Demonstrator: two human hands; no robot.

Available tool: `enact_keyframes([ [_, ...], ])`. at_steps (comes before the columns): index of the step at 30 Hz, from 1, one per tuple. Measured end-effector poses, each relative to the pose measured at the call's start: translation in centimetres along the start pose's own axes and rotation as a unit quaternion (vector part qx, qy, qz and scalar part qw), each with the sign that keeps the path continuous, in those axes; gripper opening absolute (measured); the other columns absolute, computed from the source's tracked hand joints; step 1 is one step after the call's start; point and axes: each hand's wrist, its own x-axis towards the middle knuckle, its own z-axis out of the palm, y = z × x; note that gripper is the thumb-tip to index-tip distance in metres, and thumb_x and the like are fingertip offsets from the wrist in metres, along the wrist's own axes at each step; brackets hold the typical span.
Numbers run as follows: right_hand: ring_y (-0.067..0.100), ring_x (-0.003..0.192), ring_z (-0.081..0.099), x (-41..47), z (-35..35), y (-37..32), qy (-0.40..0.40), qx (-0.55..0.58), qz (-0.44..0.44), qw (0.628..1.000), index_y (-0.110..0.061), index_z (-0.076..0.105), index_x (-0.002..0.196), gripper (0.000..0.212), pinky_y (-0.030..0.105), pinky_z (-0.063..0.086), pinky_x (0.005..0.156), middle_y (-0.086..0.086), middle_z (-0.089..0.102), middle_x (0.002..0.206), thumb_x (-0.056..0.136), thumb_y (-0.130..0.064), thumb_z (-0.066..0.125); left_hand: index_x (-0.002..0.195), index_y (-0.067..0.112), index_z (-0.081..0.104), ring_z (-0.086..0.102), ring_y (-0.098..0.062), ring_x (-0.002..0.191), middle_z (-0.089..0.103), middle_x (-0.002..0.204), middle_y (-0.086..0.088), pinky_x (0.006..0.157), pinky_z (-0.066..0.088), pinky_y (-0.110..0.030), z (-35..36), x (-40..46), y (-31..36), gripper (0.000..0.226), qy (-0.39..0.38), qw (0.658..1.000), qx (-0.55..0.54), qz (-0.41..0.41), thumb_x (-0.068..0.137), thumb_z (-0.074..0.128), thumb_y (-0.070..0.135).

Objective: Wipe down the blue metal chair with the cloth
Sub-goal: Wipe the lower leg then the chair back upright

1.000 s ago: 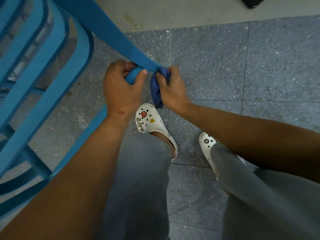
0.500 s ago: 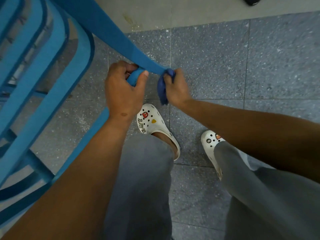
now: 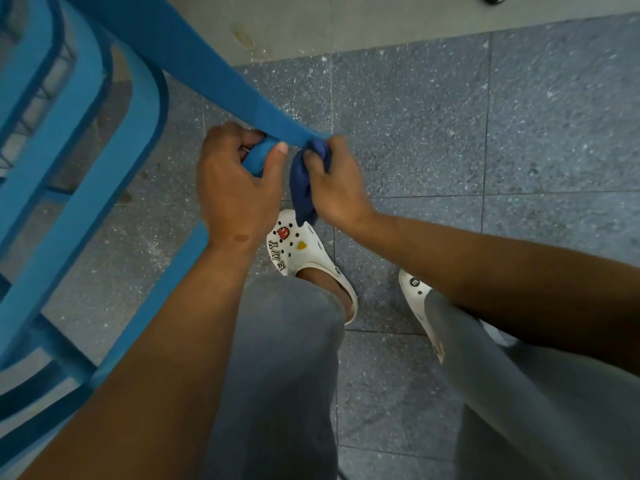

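Both hands mid-frame: our left hand (image 3: 239, 188) grips the blue metal chair (image 3: 194, 60) corner; right hand (image 3: 337, 183) pinches the cloth (image 3: 303, 181) there. Press firmly, follow the bend.

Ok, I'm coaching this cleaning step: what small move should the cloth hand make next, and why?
Probably slide the cloth up along the chair bar. The right hand grips it bunched at the bar's lower end, the left hand steadies the frame beside it, and the long stretch above lies uncovered.
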Motion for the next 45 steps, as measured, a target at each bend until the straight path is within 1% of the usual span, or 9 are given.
enact_keyframes([
  [3,0.004,0.072,0.057,1.4,0.1,1.9,0.023,0.014,0.022,0.999,-0.011,0.053,0.106,0.012,0.022,0.046,0.064,-0.005,0.059,0.083,0.106,-0.021,0.046,0.101,0.011,0.065,0.060,-0.009,0.087,0.065,0.100,-0.004,0.078,0.048,-0.019,0.1,0.0,0.0,0.031,-0.002,1.000,-0.008,-0.003,0.088,0.071,0.039],
  [6,0.007,0.077,0.059,3.7,0.2,4.9,0.044,0.014,0.080,0.996,-0.018,0.057,0.105,0.006,0.024,0.045,0.072,-0.008,0.060,0.084,0.104,-0.020,0.052,0.100,0.011,0.065,0.059,-0.010,0.087,0.065,0.100,-0.006,0.078,0.049,-0.021,0.1,-0.1,0.1,0.031,0.004,1.000,-0.002,0.005,0.089,0.070,0.039],
  [12,0.020,0.087,0.070,7.9,-1.2,7.5,0.045,0.005,0.218,0.975,-0.021,0.070,0.118,0.021,0.042,0.062,0.080,-0.005,0.068,0.089,0.102,-0.030,0.060,0.100,0.012,0.066,0.060,-0.009,0.087,0.065,0.101,-0.006,0.079,0.050,-0.022,0.3,-0.2,0.0,0.029,0.010,1.000,-0.007,0.006,0.089,0.071,0.039],
  [18,0.009,0.077,0.066,6.6,0.1,7.7,0.075,0.018,0.158,0.984,-0.015,0.072,0.111,0.018,0.022,0.055,0.064,-0.003,0.070,0.088,0.102,-0.024,0.059,0.098,0.012,0.067,0.060,-0.009,0.087,0.065,0.100,-0.005,0.078,0.048,-0.018,0.3,-0.2,0.1,0.029,0.017,1.000,-0.001,0.006,0.088,0.072,0.039],
  [23,0.016,0.088,0.070,8.7,-1.0,7.5,0.093,0.011,0.221,0.971,-0.019,0.073,0.118,0.024,0.031,0.059,0.075,-0.001,0.072,0.095,0.101,-0.031,0.061,0.097,0.012,0.067,0.059,-0.009,0.086,0.065,0.099,-0.005,0.077,0.045,-0.015,0.3,-0.2,0.2,0.028,0.016,1.000,0.004,0.007,0.088,0.072,0.038],
  [33,0.016,0.093,0.069,8.4,-0.7,7.5,0.082,0.012,0.222,0.972,-0.014,0.070,0.123,0.026,0.021,0.048,0.065,-0.001,0.070,0.100,0.103,-0.027,0.058,0.098,0.014,0.069,0.061,-0.011,0.087,0.065,0.100,-0.003,0.078,0.050,-0.023,0.3,-0.2,0.2,0.027,0.018,1.000,0.002,0.014,0.088,0.072,0.039],
  [36,0.013,0.084,0.064,9.1,-1.7,7.2,0.085,0.000,0.246,0.966,-0.018,0.071,0.122,0.026,0.016,0.043,0.057,-0.003,0.067,0.098,0.103,-0.032,0.058,0.098,0.014,0.068,0.061,-0.010,0.086,0.064,0.100,-0.003,0.078,0.053,-0.029,0.2,-0.1,0.2,0.029,0.012,1.000,0.001,0.010,0.088,0.072,0.040],
  [42,0.020,0.079,0.067,9.3,-1.1,5.7,0.078,0.075,0.322,0.940,-0.013,0.069,0.115,0.022,0.033,0.060,0.067,0.008,0.069,0.095,0.103,-0.028,0.059,0.098,0.014,0.068,0.063,-0.016,0.091,0.064,0.102,-0.004,0.078,0.055,-0.038,0.2,-0.4,0.3,0.026,0.018,1.000,0.006,0.013,0.089,0.072,0.038],
  [45,0.020,0.082,0.068,8.6,-0.4,4.9,0.087,0.118,0.321,0.936,-0.011,0.069,0.114,0.021,0.032,0.060,0.069,0.006,0.068,0.092,0.103,-0.024,0.057,0.098,0.014,0.068,0.063,-0.016,0.091,0.063,0.101,-0.004,0.078,0.054,-0.036,0.2,-0.4,0.2,0.026,0.015,1.000,0.002,0.009,0.089,0.072,0.038],
])
